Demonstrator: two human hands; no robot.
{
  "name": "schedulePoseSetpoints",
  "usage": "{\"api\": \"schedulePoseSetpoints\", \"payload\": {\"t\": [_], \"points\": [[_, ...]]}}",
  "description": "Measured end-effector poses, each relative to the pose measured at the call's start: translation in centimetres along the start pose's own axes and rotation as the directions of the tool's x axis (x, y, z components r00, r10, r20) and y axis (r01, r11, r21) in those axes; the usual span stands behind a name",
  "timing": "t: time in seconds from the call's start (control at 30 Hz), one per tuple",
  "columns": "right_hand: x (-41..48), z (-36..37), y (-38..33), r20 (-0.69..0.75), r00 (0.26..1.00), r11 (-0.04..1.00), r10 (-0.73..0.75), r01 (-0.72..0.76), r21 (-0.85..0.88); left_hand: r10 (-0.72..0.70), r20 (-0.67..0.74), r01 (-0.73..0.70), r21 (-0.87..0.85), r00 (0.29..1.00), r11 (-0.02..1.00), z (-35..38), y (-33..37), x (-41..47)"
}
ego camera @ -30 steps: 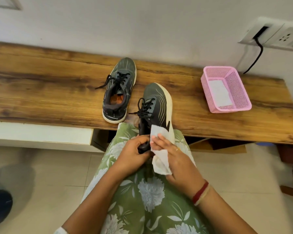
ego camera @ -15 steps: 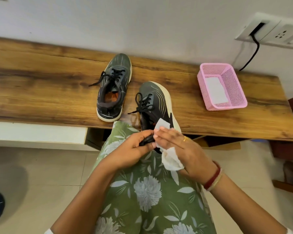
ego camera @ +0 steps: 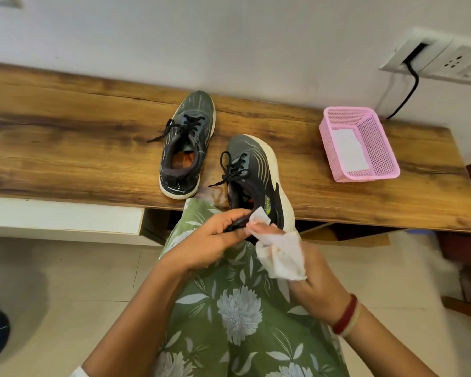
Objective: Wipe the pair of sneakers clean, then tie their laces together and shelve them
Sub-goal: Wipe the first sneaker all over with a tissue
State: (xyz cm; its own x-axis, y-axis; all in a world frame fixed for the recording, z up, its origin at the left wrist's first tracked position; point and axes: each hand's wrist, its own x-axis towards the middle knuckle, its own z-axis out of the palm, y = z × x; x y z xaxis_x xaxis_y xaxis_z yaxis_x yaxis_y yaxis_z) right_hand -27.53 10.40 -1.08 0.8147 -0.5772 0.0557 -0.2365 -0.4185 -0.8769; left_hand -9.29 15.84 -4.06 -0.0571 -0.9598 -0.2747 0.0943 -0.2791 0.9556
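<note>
**Q:** From the head camera, how far along is the job?

**A:** Judging by this view, the wiping is under way and nothing after it has begun. There are two dark grey sneakers with cream soles. The far sneaker (ego camera: 186,148) stands upright on the wooden bench (ego camera: 65,148) that runs along the wall. Neither hand touches it, and whether it has been cleaned cannot be told. The near sneaker (ego camera: 256,170) is just to its right and closer to the person. It is tipped onto its side, with its toe over the bench's near edge and its heel out above a lap covered in green floral fabric (ego camera: 237,308). Its black laces (ego camera: 233,170) lie loose and are not joined to the other shoe's laces. Tying and shelving remain to be done.

**Q:** What are the hands doing?

**A:** The left hand (ego camera: 210,240) grips the near sneaker's heel, with its fingers curled round the collar. The right hand (ego camera: 318,289), with a red bangle (ego camera: 344,314) at the wrist, holds a white wipe (ego camera: 280,257) bunched over its fingers. One bare fingertip shows at the right side of the heel, where the wipe meets the shoe. The thumb is hidden.

**Q:** Is anything else nearby?

**A:** A pink mesh basket (ego camera: 378,142) sits on the right end of the bench, well apart from the shoes. A flat white sheet (ego camera: 348,151) lies inside it. Above it on the wall is a socket panel (ego camera: 446,61) with a black cable (ego camera: 411,88) hanging down.
</note>
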Motion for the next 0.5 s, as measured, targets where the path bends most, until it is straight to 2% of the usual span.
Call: {"api": "schedulePoseSetpoints", "payload": {"t": [0.07, 0.1, 0.13, 0.17, 0.23, 0.27, 0.3, 0.33, 0.37, 0.4, 0.43, 0.5], "points": [[0.4, -1.6, -1.3, -0.166, 0.967, 0.952, 0.195, -0.145, 0.271, 0.012, -0.015, -0.011, 0.059, 1.000, 0.998, -0.5, 0.2, 0.0], [0.7, -2.6, -1.7, -0.242, 0.935, 0.931, 0.258, -0.174, 0.320, 0.020, -0.018, -0.018, 0.113, 1.000, 0.993, -0.7, 0.4, 0.1], [1.0, -3.6, -2.1, -0.292, 0.915, 0.943, 0.279, -0.204, 0.263, 0.026, -0.017, -0.022, 0.167, 1.000, 0.986, -0.9, 0.6, 0.2], [1.2, -4.6, -2.2, -0.320, 0.907, 0.962, 0.273, -0.252, 0.106, 0.030, -0.012, -0.027, 0.212, 0.999, 0.977, -1.1, 0.8, 0.3], [1.4, -5.9, -2.5, -0.313, 0.891, 0.883, 0.329, -0.408, -0.232, 0.038, 0.002, -0.037, 0.273, 0.999, 0.961, -1.2, 1.3, 0.6], [1.6, -6.6, -2.6, -0.312, 0.864, 0.851, 0.395, -0.472, -0.230, 0.039, 0.005, -0.039, 0.292, 0.999, 0.955, -1.2, 1.5, 0.7], [1.8, -7.1, -2.7, -0.301, 0.826, 0.847, 0.476, -0.523, -0.093, 0.037, 0.003, -0.036, 0.305, 0.999, 0.952, -1.2, 1.6, 0.7], [2.1, -7.6, -2.7, -0.272, 0.784, 0.829, 0.559, -0.539, 0.149, 0.034, -0.004, -0.031, 0.308, 0.999, 0.951, -1.2, 1.6, 0.8], [2.5, -8.0, -2.6, -0.234, 0.741, 0.761, 0.629, -0.524, 0.383, 0.034, -0.017, -0.028, 0.300, 0.999, 0.954, -1.1, 1.6, 0.9], [2.6, -8.4, -2.3, -0.223, 0.723, 0.699, 0.654, -0.465, 0.544, 0.037, -0.032, -0.027, 0.279, 0.999, 0.960, -1.0, 1.7, 0.8], [2.8, -8.6, -1.9, -0.231, 0.709, 0.659, 0.666, -0.415, 0.627, 0.040, -0.045, -0.028, 0.250, 0.998, 0.968, -1.0, 1.7, 0.8], [2.8, -8.5, -1.0, -0.303, 0.689, 0.686, 0.658, -0.382, 0.620, 0.044, -0.070, -0.031, 0.179, 0.997, 0.983, -0.7, 1.7, 0.7]]}}
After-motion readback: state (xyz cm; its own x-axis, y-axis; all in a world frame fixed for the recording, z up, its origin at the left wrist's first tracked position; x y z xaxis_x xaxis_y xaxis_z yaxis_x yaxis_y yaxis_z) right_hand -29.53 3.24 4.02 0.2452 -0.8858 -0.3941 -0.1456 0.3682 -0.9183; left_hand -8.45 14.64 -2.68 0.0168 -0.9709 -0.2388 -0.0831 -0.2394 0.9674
